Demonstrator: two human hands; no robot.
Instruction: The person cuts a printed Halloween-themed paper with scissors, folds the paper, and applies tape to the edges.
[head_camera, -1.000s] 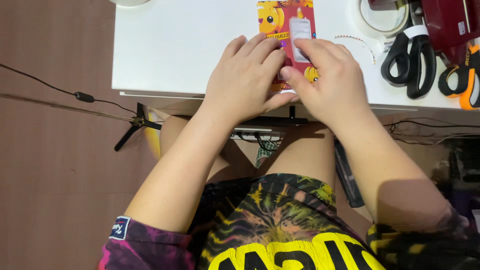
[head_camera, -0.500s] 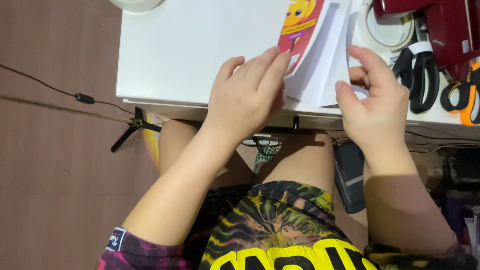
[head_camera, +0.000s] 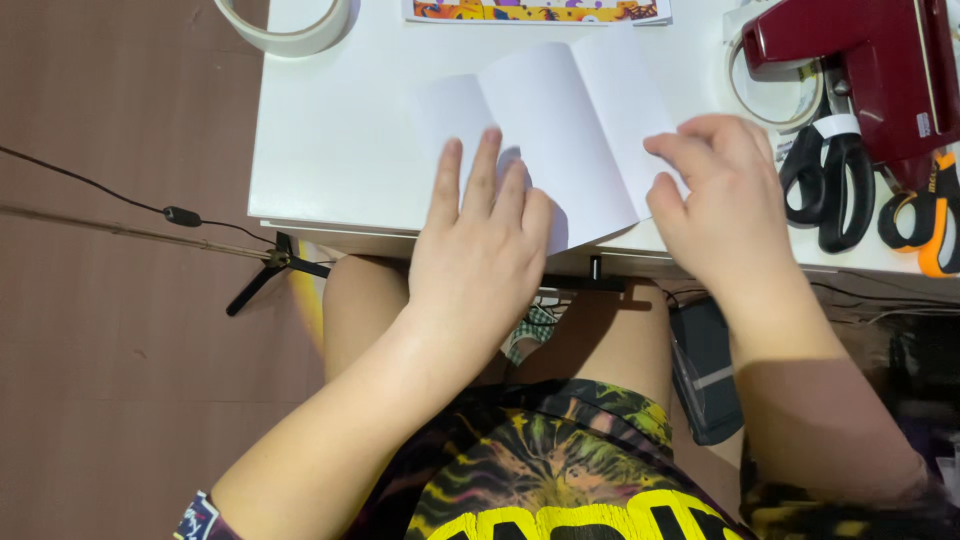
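The white folded sheet lies on the white table, near its front edge, with the blank side up and the lower corner a little over the edge. It shows at least two creases that run from front to back, so it has three panels; the panels are not flat yet, and the middle crease stands up a little. I judge that the folding is made already and the opening and flattening is in progress, with the smoothing of the panels left to do. The left hand lies palm down on the lower left part of the sheet, fingers straight and a little apart, pressing it to the table, not gripping. The right hand is on the right edge of the sheet, fingers curled, and it seems to pinch or hold down the right panel; I cannot tell if the thumb is under the paper. Behind the sheet lies a colourful printed card. To the right are black scissors, a dark red device and a tape roll at far left.
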